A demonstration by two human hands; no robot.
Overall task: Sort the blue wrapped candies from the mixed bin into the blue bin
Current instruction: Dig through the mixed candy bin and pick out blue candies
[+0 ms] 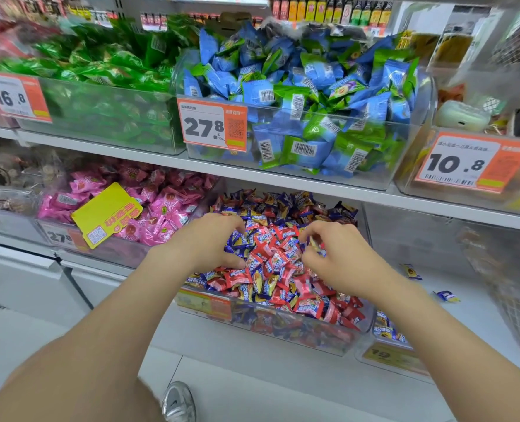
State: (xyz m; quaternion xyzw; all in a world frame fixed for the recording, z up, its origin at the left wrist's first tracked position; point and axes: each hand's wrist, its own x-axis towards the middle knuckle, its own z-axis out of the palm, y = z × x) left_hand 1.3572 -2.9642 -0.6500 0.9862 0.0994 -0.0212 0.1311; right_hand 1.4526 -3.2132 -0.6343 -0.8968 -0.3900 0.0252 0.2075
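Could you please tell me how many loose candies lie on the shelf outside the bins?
2. The farther loose candy lies on the white shelf just right of the mixed bin; the nearer loose candy lies further right. More may be hidden.

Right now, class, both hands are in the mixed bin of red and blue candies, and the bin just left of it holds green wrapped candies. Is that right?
Not quite: the bin just left of the mixed bin holds pink wrapped candies, not green, as the head view shows. The left hand and right hand are indeed both in the mixed bin.
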